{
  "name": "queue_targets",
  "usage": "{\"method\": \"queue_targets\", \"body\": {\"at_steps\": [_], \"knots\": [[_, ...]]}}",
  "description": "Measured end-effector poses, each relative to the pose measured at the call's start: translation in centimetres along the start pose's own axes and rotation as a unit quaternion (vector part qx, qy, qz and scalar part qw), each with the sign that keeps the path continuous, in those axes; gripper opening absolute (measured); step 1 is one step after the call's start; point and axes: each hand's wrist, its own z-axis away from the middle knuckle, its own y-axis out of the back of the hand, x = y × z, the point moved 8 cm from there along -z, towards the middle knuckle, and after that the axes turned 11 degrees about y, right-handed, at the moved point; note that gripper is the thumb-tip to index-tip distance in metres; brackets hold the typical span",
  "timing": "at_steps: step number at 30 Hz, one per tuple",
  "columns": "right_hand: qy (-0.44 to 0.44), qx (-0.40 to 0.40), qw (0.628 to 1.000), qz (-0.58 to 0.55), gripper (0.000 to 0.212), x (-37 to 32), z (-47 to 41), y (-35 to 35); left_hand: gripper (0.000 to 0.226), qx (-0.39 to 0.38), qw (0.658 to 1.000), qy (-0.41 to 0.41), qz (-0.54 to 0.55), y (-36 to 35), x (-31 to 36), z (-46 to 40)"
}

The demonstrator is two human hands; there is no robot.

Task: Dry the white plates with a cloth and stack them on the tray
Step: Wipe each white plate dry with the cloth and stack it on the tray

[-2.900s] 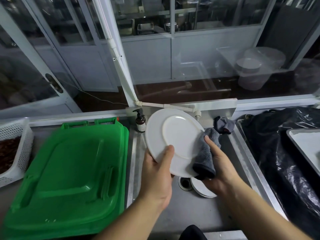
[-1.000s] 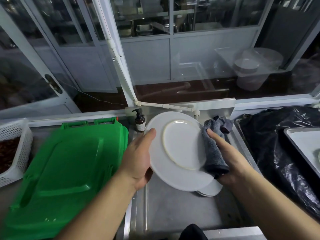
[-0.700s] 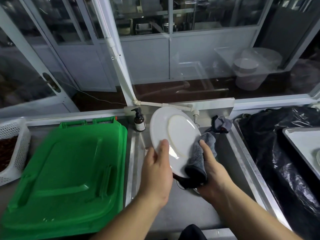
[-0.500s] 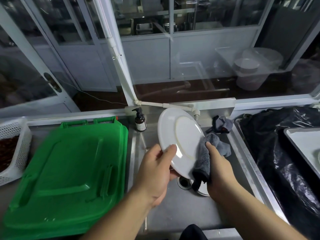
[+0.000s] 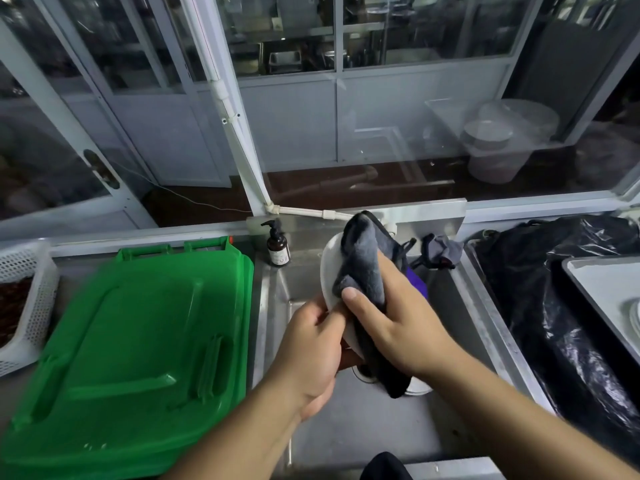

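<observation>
You have the round white ceramic plate [image 5: 329,271] turned almost edge-on above the stainless-steel sink basin [image 5: 363,420], so very little of its face shows. Your left hand [image 5: 308,355] pinches its lower rim, thumb on the near side and the other fingers hidden behind. Your right hand [image 5: 398,323] clamps the grey microfibre cloth [image 5: 363,265] over the upper part of the plate, thumb pressing the cloth onto the near face, the rest of the cloth draped across the rim and trailing down towards the drain.

The main risk is a slip. The plate is probably still wet, your left hand holds it by a narrow piece of rim, and it hangs over hard steel; a firm wiping stroke from the right could lever it out of that pinch. Another white dish [image 5: 419,388] seems to lie in the basin right under it, mostly hidden by the cloth, so a drop might chip both.

The dangling cloth tail could dip into water at the drain and re-wet what you dry.

The metal tray [image 5: 602,285] sits well apart on your right, over the black plastic sheeting [image 5: 540,271]. Carrying the plate across one-handed invites a knock against the sink's raised edge, so firm up your hold first.
</observation>
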Motion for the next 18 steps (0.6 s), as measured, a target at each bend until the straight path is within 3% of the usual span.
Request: {"method": "queue_targets", "body": {"at_steps": [3, 6, 9, 11, 14, 18], "knots": [[0.055, -0.033, 0.996, 0.061, 0.051, -0.7, -2.3, 0.7, 0.026, -0.017, 1.0, 0.0, 0.006, -0.1, -0.3, 0.3], [0.062, 0.009, 0.997, 0.049, 0.027, -0.9, -3.9, 1.3, 0.012, -0.02, 0.999, -0.024, 0.01, 0.0, -0.4, 0.5], [0.004, 0.072, 0.997, -0.007, 0.006, 0.3, -4.8, 1.9, 0.025, 0.003, 0.998, -0.064, -0.012, 0.4, 0.2, 0.6], [-0.074, 0.117, 0.989, -0.055, 0.011, 1.8, -4.8, 2.0, 0.041, 0.026, 0.993, -0.098, -0.058, 0.7, 0.6, 0.8], [-0.207, 0.188, 0.947, -0.161, 0.03, 4.9, -3.8, 1.9, 0.047, 0.037, 0.979, -0.145, -0.138, 0.5, 0.4, 1.2], [-0.345, 0.278, 0.849, -0.287, 0.055, 7.2, -1.0, 1.5, 0.037, 0.047, 0.95, -0.196, -0.237, -0.5, 0.2, 2.0]]}}
